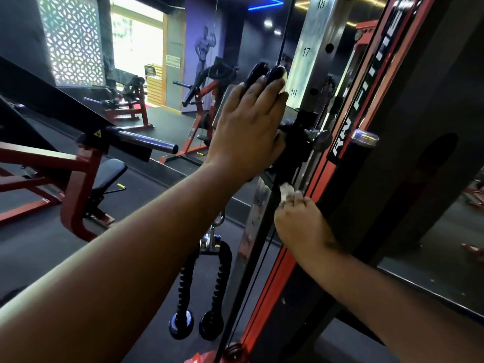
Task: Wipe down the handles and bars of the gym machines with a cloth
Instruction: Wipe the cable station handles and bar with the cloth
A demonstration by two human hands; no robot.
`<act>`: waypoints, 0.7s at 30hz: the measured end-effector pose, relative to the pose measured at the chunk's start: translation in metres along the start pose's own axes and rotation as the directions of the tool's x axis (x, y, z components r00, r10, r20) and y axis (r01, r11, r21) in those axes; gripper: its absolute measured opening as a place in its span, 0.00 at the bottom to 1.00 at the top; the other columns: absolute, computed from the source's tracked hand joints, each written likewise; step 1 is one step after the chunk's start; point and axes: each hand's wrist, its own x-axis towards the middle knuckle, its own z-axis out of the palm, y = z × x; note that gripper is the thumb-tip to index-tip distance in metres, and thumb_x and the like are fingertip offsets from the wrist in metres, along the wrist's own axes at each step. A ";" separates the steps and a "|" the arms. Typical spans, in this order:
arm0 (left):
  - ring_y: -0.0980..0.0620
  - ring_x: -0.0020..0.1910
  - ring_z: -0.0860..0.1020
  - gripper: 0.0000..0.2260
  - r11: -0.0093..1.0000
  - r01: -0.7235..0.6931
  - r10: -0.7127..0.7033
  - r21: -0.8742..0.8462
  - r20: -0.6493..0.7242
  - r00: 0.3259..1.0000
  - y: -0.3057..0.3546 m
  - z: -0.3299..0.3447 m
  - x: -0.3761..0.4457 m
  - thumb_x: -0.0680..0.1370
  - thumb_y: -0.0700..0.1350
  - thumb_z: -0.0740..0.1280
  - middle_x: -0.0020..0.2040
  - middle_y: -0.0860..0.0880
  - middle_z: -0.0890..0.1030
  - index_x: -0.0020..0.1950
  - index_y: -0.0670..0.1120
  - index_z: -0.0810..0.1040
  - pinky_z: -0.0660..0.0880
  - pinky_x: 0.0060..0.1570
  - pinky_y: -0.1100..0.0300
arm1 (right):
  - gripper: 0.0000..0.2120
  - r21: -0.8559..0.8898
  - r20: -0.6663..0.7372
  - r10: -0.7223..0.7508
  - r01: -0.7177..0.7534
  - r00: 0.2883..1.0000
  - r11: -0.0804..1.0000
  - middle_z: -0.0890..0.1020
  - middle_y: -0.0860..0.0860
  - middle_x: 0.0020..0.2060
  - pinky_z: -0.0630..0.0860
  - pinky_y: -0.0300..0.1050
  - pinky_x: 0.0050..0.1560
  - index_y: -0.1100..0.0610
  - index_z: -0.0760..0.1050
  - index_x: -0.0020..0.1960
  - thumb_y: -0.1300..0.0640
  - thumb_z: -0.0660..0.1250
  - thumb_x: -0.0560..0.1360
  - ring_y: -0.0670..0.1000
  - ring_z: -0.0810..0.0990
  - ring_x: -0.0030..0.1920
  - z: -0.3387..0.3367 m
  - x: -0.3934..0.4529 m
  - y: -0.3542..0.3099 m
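My right fingers [294, 199] pinch the white cloth [286, 190] against the chrome guide bar [301, 179] just below the black pulley carriage [296, 142]. My left hand [248, 121] lies flat, fingers straight, steadying the pulley wheels [264, 73]. I judge bar-wiping underway; next, slide the cloth down toward the rope handle [201, 284].

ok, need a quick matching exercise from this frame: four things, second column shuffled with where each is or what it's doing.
Things:
1. left hand
2. right hand
3. rope handle
4. bench seat

Places/states:
A. hangs low on the cable
B. flat on the black pulley carriage
C. pinches a white cloth by the upright
D. on the red machine at left

Pairs: 1-B, 2-C, 3-A, 4-D
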 end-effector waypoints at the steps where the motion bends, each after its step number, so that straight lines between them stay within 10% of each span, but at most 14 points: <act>1: 0.44 0.79 0.63 0.28 1.000 0.001 -0.001 0.005 -0.003 1.000 0.001 0.001 -0.001 0.79 0.56 0.57 0.79 0.47 0.67 0.77 0.47 0.69 0.59 0.77 0.44 | 0.18 -0.034 -0.008 -0.028 0.028 1.000 0.999 0.81 0.66 0.62 0.74 0.56 0.66 0.66 0.77 0.67 0.64 0.56 0.82 0.65 0.79 0.64 -0.003 -0.007 0.005; 12: 0.44 0.79 0.63 0.27 1.000 0.010 -0.010 0.017 0.003 1.000 0.010 0.003 -0.001 0.80 0.56 0.57 0.79 0.47 0.67 0.77 0.46 0.68 0.57 0.78 0.43 | 0.26 0.047 0.006 0.108 -0.108 0.994 0.993 0.76 0.66 0.58 0.77 0.49 0.51 0.71 0.73 0.63 0.74 0.42 0.74 0.60 0.79 0.51 -0.008 0.018 0.001; 16: 0.44 0.79 0.63 0.26 1.000 0.006 -0.006 0.026 0.003 1.000 0.007 0.004 0.000 0.80 0.56 0.57 0.79 0.47 0.67 0.77 0.47 0.69 0.57 0.77 0.43 | 0.18 -0.210 0.103 -0.031 0.052 0.994 0.976 0.78 0.70 0.63 0.73 0.58 0.67 0.70 0.76 0.66 0.64 0.56 0.82 0.67 0.78 0.63 -0.010 -0.011 0.011; 21: 0.44 0.80 0.62 0.27 1.000 0.005 -0.005 0.027 -0.001 1.000 0.009 0.004 0.000 0.81 0.56 0.57 0.79 0.47 0.66 0.77 0.47 0.68 0.57 0.78 0.43 | 0.19 0.106 -0.062 -0.017 0.024 0.998 0.994 0.81 0.57 0.55 0.76 0.46 0.49 0.63 0.76 0.63 0.67 0.50 0.80 0.56 0.82 0.53 -0.029 0.010 0.027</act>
